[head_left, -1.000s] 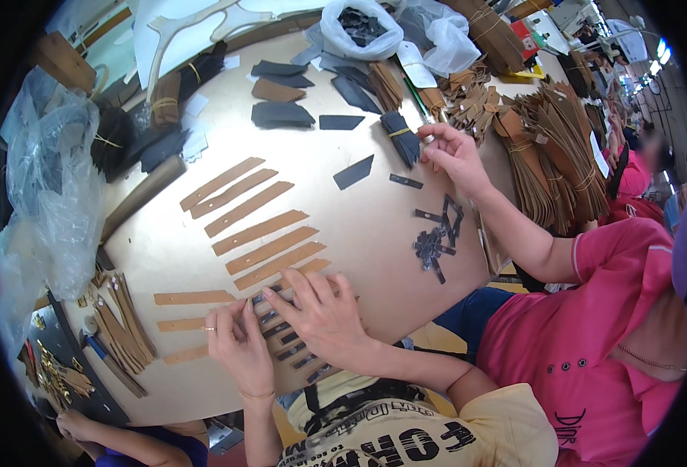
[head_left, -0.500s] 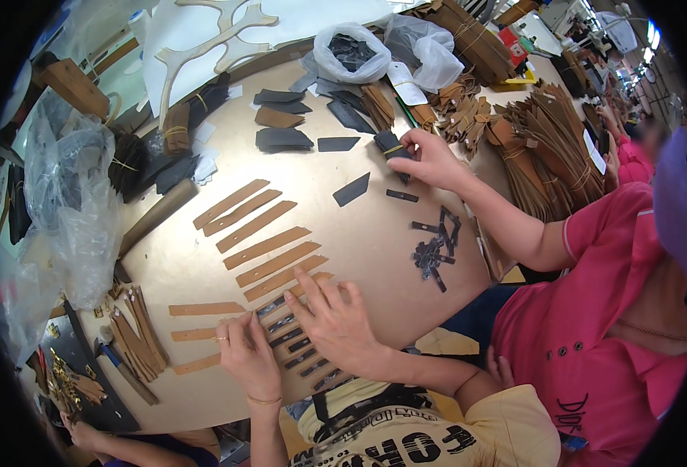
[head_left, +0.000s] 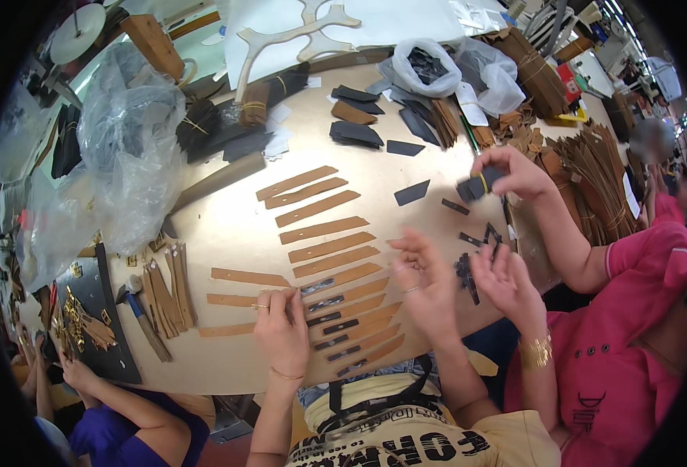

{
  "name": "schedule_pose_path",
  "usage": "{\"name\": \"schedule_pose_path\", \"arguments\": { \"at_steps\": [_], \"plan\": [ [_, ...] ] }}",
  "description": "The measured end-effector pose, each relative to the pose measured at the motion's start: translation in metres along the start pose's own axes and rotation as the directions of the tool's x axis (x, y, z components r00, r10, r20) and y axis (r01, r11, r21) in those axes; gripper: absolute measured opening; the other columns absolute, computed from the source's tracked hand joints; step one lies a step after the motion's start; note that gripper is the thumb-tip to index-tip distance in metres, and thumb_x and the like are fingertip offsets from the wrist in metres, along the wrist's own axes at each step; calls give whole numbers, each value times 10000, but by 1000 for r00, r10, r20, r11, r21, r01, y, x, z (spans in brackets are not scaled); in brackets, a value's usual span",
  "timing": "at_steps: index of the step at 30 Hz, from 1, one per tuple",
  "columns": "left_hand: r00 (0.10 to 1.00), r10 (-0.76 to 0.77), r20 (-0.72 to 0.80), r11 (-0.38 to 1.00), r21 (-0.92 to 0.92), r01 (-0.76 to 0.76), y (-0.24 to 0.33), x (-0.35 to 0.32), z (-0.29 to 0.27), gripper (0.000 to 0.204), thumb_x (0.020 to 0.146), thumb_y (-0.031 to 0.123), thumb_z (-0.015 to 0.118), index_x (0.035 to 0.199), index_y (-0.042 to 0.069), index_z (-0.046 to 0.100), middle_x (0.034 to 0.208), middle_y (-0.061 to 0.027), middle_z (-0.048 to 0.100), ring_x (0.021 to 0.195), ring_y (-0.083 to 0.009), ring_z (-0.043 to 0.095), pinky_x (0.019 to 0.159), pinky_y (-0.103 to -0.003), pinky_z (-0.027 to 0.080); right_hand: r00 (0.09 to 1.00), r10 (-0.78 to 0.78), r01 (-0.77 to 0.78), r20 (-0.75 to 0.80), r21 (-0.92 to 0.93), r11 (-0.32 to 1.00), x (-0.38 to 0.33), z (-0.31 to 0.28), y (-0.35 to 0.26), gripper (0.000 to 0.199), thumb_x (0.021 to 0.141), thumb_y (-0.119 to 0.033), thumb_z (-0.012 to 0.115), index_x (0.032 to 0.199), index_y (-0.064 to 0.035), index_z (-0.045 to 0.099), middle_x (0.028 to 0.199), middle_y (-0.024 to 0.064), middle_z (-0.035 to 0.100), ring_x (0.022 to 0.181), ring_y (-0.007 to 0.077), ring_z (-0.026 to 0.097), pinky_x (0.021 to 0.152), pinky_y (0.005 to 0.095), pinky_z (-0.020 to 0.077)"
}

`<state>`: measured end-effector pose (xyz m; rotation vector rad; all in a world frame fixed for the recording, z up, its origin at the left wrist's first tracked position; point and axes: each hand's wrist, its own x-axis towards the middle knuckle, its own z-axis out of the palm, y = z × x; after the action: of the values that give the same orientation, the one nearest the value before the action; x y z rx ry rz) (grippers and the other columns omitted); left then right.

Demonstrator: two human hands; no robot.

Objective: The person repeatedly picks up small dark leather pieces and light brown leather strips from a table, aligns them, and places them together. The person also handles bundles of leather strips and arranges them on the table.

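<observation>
My left hand (head_left: pixel 282 327) rests at the left ends of a column of tan leather strips (head_left: pixel 332 247), its fingers curled together. Whatever its fingertips hold, if anything, is hidden. My right hand (head_left: pixel 425 284) is raised to the right of the strips, fingers apart and nothing in them. Small dark strips (head_left: pixel 341 327) lie on the left ends of the nearer tan strips; a few look shiny. Beside my left hand, three more tan strips (head_left: pixel 234 300) lie with their right ends toward the column.
At right, a co-worker in pink holds a banded dark bundle (head_left: pixel 479 184); their other hand (head_left: pixel 507 284) is open by a pile of small black pieces (head_left: pixel 465 276). Left are a hammer (head_left: pixel 135 288), leather bundles and a black board (head_left: pixel 98 342). Bags and stacked dark pieces (head_left: pixel 356 134) stand behind.
The view has swung, so everything sits further right. My right hand has lifted off the strips and moved right. The co-worker's second hand has come up over the black pieces.
</observation>
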<state>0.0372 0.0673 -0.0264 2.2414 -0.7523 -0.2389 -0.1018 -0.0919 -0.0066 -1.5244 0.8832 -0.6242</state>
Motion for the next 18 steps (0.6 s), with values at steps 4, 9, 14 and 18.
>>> {"name": "schedule_pose_path", "arguments": {
  "at_steps": [4, 9, 14, 18],
  "plan": [
    [1000, 12, -26, 1000, -21, -13, -4, 0, 3, 39, 902, 47, 671, 921, 23, 646, 883, -125, 600, 732, -297, 621, 637, -376, 502, 998, 61, -60, 27, 761, 645, 23, -30, -4, 540, 1001, -178, 594, 1475, -63, 364, 1305, 149, 544, 1117, 203, 560, 957, 308, 470],
    [998, 56, -39, 998, -6, -57, -4, 2, 1, 35, 907, 44, 664, 922, 15, 649, 877, -123, 605, 712, -283, 610, 629, -368, 498, 981, 102, -189, 165, 935, 301, 24, -23, 3, 609, 1003, -275, 596, 1511, -99, 312, 1359, 172, 488, 1144, 240, 546, 997, 331, 458],
    [1000, 9, 4, 999, -36, -9, -2, 1, 0, 52, 916, 43, 656, 954, 8, 659, 870, -116, 605, 722, -261, 610, 648, -352, 500, 987, 64, -160, 147, 881, 446, 12, -15, 5, 615, 1011, -262, 583, 1529, -114, 286, 1336, 151, 498, 1112, 207, 538, 998, 312, 442],
    [999, -21, 34, 1000, -2, 21, 0, 2, -4, 61, 916, 44, 659, 958, 0, 663, 863, -108, 604, 734, -246, 615, 651, -317, 492, 981, 104, -193, 162, 825, 531, 3, -15, 1, 511, 1027, -183, 542, 1488, -74, 348, 1163, 134, 582, 982, 181, 565, 863, 291, 476]
  ]
}}
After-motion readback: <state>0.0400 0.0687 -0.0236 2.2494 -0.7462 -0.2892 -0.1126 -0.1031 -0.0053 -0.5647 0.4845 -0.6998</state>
